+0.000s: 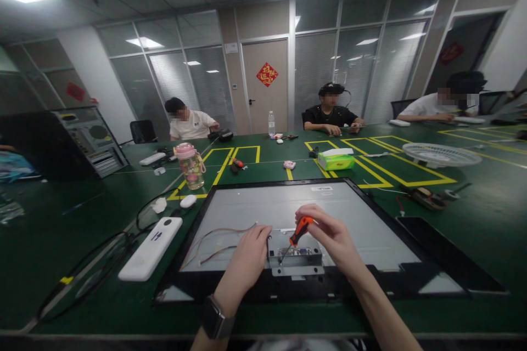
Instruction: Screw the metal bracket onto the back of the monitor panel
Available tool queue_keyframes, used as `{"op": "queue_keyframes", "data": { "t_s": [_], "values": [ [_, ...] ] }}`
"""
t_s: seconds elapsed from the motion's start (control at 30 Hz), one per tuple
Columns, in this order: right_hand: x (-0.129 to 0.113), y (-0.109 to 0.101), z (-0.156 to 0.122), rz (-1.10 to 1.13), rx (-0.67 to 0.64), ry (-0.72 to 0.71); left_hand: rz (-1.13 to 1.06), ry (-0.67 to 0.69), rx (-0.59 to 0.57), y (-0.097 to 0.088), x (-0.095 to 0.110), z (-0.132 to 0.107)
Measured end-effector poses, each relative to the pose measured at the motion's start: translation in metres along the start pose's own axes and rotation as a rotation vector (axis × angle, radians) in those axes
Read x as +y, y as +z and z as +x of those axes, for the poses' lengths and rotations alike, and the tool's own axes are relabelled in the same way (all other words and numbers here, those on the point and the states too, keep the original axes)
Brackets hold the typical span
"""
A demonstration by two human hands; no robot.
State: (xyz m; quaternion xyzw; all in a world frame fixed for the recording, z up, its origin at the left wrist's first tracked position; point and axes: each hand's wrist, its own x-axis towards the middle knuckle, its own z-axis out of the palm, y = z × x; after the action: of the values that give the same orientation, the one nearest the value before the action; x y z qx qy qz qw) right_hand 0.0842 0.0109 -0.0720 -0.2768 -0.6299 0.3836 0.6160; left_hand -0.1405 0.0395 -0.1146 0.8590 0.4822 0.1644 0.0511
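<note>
A flat display panel [346, 203] with a black frame lies face down on the green table in front of me. A metal bracket [297, 270] with a row of ports sits near its front edge. My right hand [329, 233] is closed around an orange and black screwdriver [302, 229]. The screwdriver leans, its tip down at the left part of the bracket. My left hand [248, 249] is closed at the bracket's left edge, its fingers together and partly hidden. Thin wires [212, 255] lie on the panel left of that hand.
Left of the panel lie a white power bank [150, 249] and black cables [102, 269]. A pink-lidded bottle [191, 167], a green tissue pack [336, 160] and a white round basket [440, 154] stand beyond. A black slab [450, 252] lies right. Several people sit opposite.
</note>
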Motion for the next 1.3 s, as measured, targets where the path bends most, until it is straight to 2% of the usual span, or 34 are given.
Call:
{"op": "queue_keyframes", "data": {
  "t_s": [0.3, 0.43, 0.5, 0.63, 0.8, 0.93, 1.1, 1.23, 1.3],
  "values": [
    [0.0045, -0.0029, -0.0014, -0.002, 0.011, 0.08, 0.012, -0.005, 0.014, 0.0008, 0.0001, -0.0011],
    [0.0037, -0.0005, -0.0001, -0.123, 0.097, -0.005, 0.014, 0.002, 0.021, 0.0006, -0.0004, -0.0017],
    [0.0029, 0.0004, -0.0003, -0.156, 0.083, -0.026, 0.013, 0.004, 0.019, 0.0008, -0.0007, -0.0017],
    [0.0039, 0.0014, -0.0015, -0.103, -0.002, 0.03, 0.002, 0.006, 0.01, 0.0011, -0.0009, -0.0014],
    [0.0043, 0.0015, -0.0001, -0.229, 0.089, -0.05, -0.004, 0.011, 0.028, 0.0029, -0.002, -0.0013],
    [0.0018, 0.0019, -0.0004, -0.15, 0.009, -0.008, -0.017, 0.015, 0.033, 0.003, -0.0028, -0.0014],
    [0.0007, 0.0015, -0.0004, -0.217, 0.115, -0.048, -0.01, 0.018, 0.034, 0.0028, -0.0028, -0.0015],
    [0.0014, 0.0032, -0.0006, -0.154, 0.045, -0.024, 0.0, 0.023, 0.045, 0.0038, -0.0029, -0.0018],
    [0.0026, 0.0047, -0.0005, -0.167, 0.057, -0.024, 0.004, 0.023, 0.05, 0.0041, -0.003, -0.0018]
  ]
}}
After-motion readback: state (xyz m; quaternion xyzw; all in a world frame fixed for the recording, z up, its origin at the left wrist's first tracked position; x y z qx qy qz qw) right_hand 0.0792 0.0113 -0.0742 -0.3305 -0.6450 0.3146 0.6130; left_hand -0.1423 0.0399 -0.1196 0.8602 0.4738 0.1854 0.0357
